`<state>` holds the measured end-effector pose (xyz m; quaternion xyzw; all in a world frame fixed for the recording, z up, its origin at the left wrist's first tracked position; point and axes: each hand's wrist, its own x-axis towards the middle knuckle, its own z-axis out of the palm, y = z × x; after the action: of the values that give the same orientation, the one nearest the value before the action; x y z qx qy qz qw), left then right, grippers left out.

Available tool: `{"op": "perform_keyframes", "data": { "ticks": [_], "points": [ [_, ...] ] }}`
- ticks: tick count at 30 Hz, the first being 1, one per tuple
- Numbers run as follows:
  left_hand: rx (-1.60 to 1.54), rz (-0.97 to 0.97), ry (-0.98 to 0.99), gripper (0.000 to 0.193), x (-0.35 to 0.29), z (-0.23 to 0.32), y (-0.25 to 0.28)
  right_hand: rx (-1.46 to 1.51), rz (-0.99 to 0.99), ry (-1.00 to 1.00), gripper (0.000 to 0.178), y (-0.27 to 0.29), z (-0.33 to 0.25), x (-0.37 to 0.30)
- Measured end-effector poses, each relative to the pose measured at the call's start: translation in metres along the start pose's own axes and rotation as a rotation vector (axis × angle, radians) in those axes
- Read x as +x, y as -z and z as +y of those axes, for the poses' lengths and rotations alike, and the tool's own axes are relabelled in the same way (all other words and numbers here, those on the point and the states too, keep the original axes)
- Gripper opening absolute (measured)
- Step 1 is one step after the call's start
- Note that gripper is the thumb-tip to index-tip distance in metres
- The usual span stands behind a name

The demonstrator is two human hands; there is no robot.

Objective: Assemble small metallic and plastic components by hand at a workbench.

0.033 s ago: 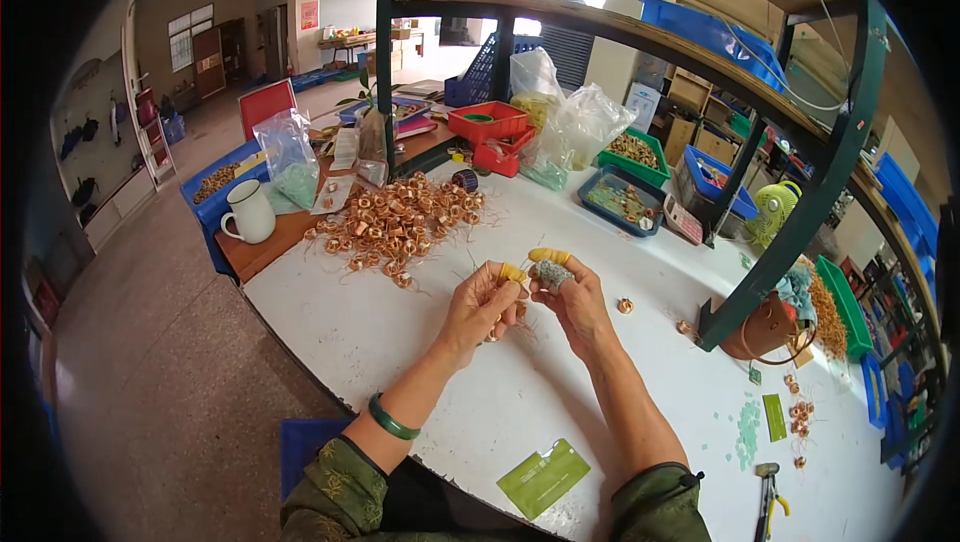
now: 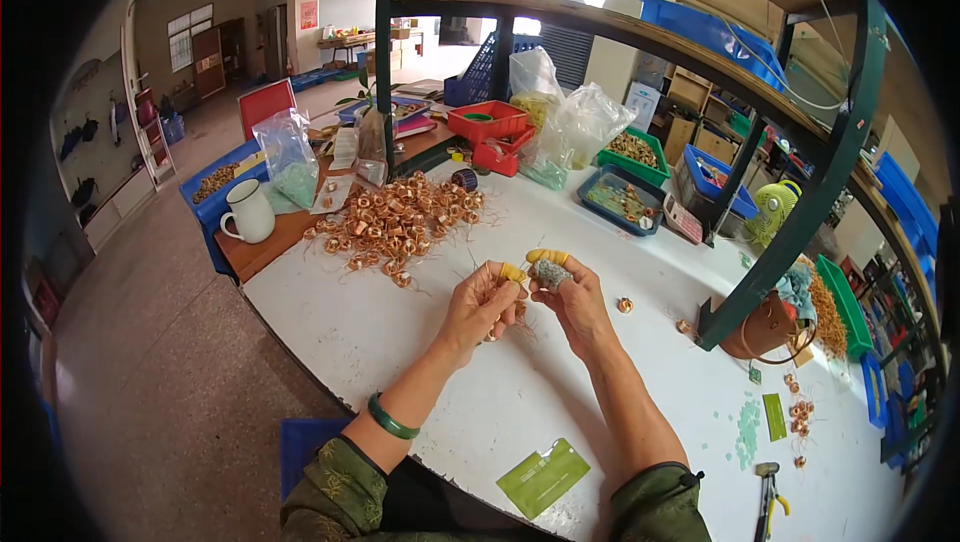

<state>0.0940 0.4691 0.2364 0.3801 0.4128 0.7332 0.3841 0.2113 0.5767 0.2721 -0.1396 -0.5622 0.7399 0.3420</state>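
Observation:
My left hand (image 2: 482,304) and my right hand (image 2: 572,304) meet above the white table (image 2: 360,342), fingertips almost touching. Yellow covers wrap a finger on each, and a grey speckled wrap is on the right thumb. The left fingers pinch closed around a small copper-wire coil (image 2: 519,313), partly hidden, with thin wire ends sticking out. My right thumb and forefinger are pressed together; what they grip is too small to make out. Beyond the left hand lies a large heap of copper coils (image 2: 400,219). A single coil (image 2: 625,306) rests right of the right hand.
A green shelf post (image 2: 790,212) rises at the right beside a brown bag (image 2: 757,330). A white mug (image 2: 250,212) stands left. Red bins (image 2: 490,122) and a dark tray (image 2: 620,200) are behind. Near the front lie a green packet (image 2: 544,479) and a hammer (image 2: 766,492).

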Motion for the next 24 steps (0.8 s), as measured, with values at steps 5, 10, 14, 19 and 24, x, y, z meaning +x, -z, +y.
{"op": "perform_keyframes", "data": {
  "ticks": [5, 10, 14, 19, 24],
  "points": [
    [0.083, -0.031, 0.009, 0.013, 0.002, -0.001, 0.002, -0.187, -0.055, 0.024, 0.042, 0.004, -0.005, 0.000],
    [0.086, -0.075, 0.043, 0.013, 0.005, -0.001, 0.012, -0.222, -0.057, 0.102, 0.043, -0.001, -0.004, -0.003],
    [0.103, -0.125, 0.050, 0.013, 0.005, 0.000, 0.011, -0.189, -0.064, 0.095, 0.042, 0.005, -0.001, 0.000],
    [0.118, -0.147, 0.052, 0.012, 0.004, 0.003, 0.009, -0.182, -0.066, 0.081, 0.042, 0.007, -0.001, 0.002],
    [0.076, -0.053, 0.045, 0.014, 0.003, 0.005, 0.006, -0.116, 0.020, 0.111, 0.041, 0.001, -0.007, 0.001]
  ]
}}
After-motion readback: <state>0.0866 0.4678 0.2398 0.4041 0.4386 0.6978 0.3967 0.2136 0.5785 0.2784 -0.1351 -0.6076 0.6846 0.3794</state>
